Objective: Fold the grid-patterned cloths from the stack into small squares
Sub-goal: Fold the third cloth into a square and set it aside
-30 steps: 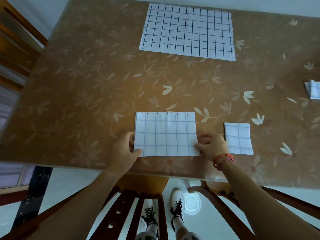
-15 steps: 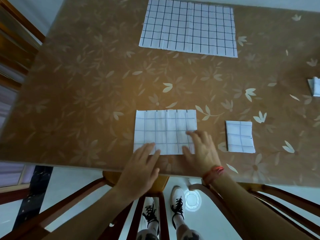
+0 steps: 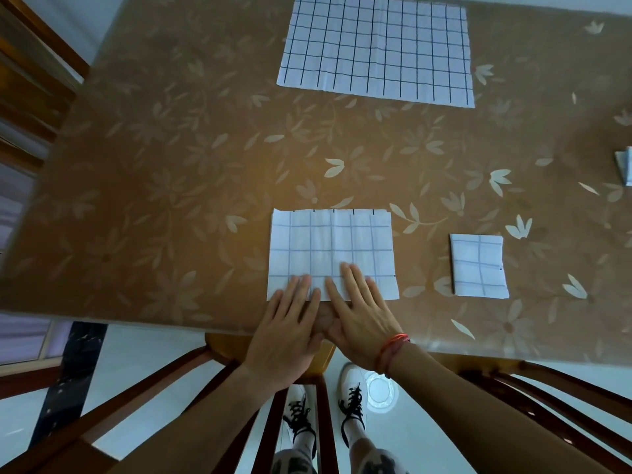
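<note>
Left hand (image 3: 290, 323) flat, fingers straight and close together, tips pressing the near edge of the half-folded cloth (image 3: 331, 248); nothing gripped. Right hand (image 3: 359, 316) just beside it, also flat and spread a little wider, its fingers reaching farther onto the cloth; I see no pinch or curl. Thumbs meet near the table edge. Red cord bracelet (image 3: 393, 347) on the right wrist. The cloth under both hands lies as a wide rectangle, pale grid lines up, squared to the near edge of the table (image 3: 171, 200), with short dark ticks along its far edge. To its right, well apart, one folded square (image 3: 478, 265) lies flat. At the far side of the table, the stack of grid cloths (image 3: 376, 49) is spread open, dark lines showing; I cannot tell how many layers. At the right border, a small folded piece (image 3: 624, 167) is partly cut off. Below the table edge: wooden chair (image 3: 219, 343) rails and white laced shoes (image 3: 352, 401) on a pale floor.
</note>
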Demonstrator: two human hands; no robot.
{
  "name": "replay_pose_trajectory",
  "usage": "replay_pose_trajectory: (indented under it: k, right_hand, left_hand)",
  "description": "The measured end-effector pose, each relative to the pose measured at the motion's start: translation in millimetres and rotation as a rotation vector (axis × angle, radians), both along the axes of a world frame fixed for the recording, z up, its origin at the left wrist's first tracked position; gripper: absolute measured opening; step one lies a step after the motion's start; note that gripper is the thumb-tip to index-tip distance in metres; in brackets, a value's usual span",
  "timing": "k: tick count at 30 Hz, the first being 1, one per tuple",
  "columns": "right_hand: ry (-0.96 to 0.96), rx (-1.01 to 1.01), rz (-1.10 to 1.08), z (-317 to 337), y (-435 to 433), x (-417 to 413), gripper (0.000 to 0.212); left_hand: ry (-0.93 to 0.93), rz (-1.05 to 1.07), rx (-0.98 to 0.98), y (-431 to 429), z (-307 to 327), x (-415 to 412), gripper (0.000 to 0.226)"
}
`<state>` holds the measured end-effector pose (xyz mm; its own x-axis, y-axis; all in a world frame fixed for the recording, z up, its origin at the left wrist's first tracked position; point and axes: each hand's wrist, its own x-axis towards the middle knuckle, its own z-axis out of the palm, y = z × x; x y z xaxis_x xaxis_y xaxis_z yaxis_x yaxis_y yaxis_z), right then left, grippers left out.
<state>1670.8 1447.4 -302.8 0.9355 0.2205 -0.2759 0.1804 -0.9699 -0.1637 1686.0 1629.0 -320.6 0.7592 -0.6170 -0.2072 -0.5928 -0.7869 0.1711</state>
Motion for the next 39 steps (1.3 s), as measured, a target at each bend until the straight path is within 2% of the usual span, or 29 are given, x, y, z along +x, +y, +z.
replay_pose_trajectory:
  k: [6, 13, 26, 31, 35, 39]
  right_hand:
    - [-0.078, 0.062, 0.158, 5.7, 21.4, -5.3, 0.062]
    - [-0.041, 0.044, 0.175, -8.5, 27.9, -10.5, 0.070]
    - [-0.014, -0.045, 0.035, -5.0, -49.9, -41.3, 0.077]
    - [-0.020, 0.035, -0.005, -5.4, -47.9, -41.5, 0.074]
    - [-0.083, 0.282, -0.170, 5.0, -54.7, -31.1, 0.060]
    - [-0.077, 0.429, -0.664, 31.3, -72.3, -8.9, 0.029]
  left_hand:
    - [-0.036, -0.002, -0.030, 8.9, 1.3, -4.5, 0.068]
    - [-0.019, -0.027, -0.034, 24.9, -3.6, -4.9, 0.062]
    - [-0.009, -0.002, -0.012, 23.3, 0.8, -5.9, 0.065]
    - [0.019, 0.043, -0.040, 17.9, 6.8, -3.8, 0.064]
    - [-0.011, 0.093, -0.096, 7.0, 16.1, 3.4, 0.055]
    - [-0.046, 0.070, -0.124, -10.8, 21.0, 12.0, 0.044]
